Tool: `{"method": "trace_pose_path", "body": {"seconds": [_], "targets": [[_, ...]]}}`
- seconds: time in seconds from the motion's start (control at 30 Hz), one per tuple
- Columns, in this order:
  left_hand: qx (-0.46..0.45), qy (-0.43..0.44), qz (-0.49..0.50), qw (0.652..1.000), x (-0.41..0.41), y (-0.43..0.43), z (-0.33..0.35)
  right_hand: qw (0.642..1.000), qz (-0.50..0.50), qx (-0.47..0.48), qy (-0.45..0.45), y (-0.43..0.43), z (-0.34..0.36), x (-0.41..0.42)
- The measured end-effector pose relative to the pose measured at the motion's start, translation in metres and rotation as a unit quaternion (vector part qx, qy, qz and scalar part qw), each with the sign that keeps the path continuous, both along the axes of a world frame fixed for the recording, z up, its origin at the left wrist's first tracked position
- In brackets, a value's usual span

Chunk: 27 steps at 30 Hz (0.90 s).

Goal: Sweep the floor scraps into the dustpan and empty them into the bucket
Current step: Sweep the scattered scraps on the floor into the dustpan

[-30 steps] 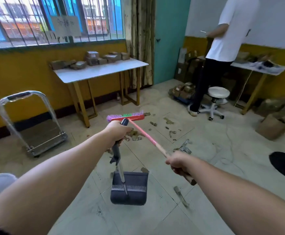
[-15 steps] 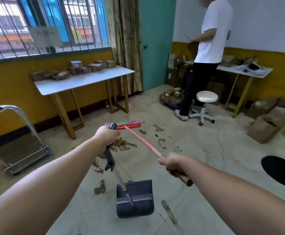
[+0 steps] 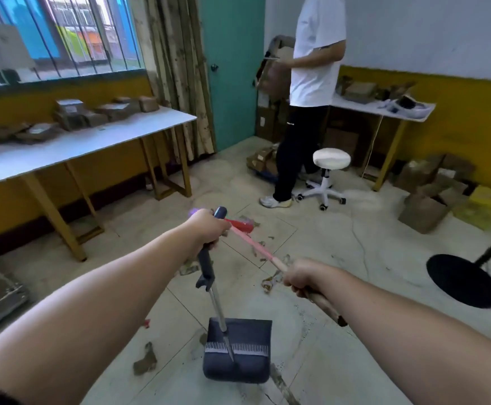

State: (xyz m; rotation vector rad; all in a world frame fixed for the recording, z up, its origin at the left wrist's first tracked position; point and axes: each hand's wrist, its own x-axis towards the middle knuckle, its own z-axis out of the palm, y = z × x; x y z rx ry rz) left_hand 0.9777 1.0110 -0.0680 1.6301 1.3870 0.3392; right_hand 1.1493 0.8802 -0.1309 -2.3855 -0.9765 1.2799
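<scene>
My left hand (image 3: 206,229) grips the dark handle of a long-handled dustpan (image 3: 237,350), whose navy pan hangs low over the tiled floor in front of me. My right hand (image 3: 302,277) grips the wooden end of a broom's pink stick (image 3: 253,244); the red broom head (image 3: 243,225) points away, partly hidden behind my left hand. Brown cardboard scraps (image 3: 145,361) lie on the floor beside the pan, more scraps (image 3: 269,283) lie near my right hand. No bucket is in view.
A person in a white shirt (image 3: 311,83) stands ahead beside a white stool (image 3: 330,171). A white table (image 3: 86,138) with boxes stands at the left, another table (image 3: 384,109) at the right. Cardboard boxes (image 3: 431,197) sit at the right wall, a black round base (image 3: 460,280) lies nearby.
The view has swung left-to-right and moved forward toward the standing person. The broom head has slid behind my left hand, and both hands keep their grips.
</scene>
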Motion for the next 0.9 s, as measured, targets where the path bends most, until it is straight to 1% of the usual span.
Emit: {"method": "trace_pose_path", "body": {"seconds": [0.13,0.2,0.27,0.3,0.4,0.53,0.6,0.67,0.77,0.9], "targets": [[-0.014,0.017,-0.05,0.999,0.051,0.025,0.002,0.998,-0.06,-0.025,-0.004,0.007,-0.006,0.045],[-0.016,0.017,-0.068,0.997,0.077,0.035,0.0,0.996,-0.083,-0.036,0.01,0.012,-0.012,0.068],[-0.021,0.016,-0.08,0.996,0.103,0.044,-0.003,0.995,-0.089,-0.043,0.019,0.016,-0.016,0.093],[-0.021,0.019,-0.082,0.996,0.116,0.049,-0.005,0.995,-0.09,-0.047,0.009,0.018,-0.019,0.108],[-0.018,0.027,-0.082,0.996,0.158,0.062,-0.01,0.994,-0.091,-0.055,-0.023,0.02,-0.027,0.156],[-0.001,0.048,-0.078,0.996,0.219,0.082,-0.019,0.993,-0.091,-0.079,-0.013,0.024,-0.031,0.225],[0.006,0.057,-0.073,0.996,0.25,0.091,-0.023,0.993,-0.101,-0.066,-0.007,0.028,-0.033,0.263],[0.018,0.077,-0.066,0.995,0.276,0.1,-0.029,0.99,-0.132,-0.044,0.005,0.032,-0.037,0.297],[0.025,0.096,-0.047,0.994,0.305,0.116,-0.041,0.988,-0.146,-0.057,0.012,0.043,-0.043,0.34],[0.026,0.102,-0.019,0.994,0.321,0.137,-0.049,0.986,-0.147,-0.072,0.009,0.07,-0.05,0.371]]}}
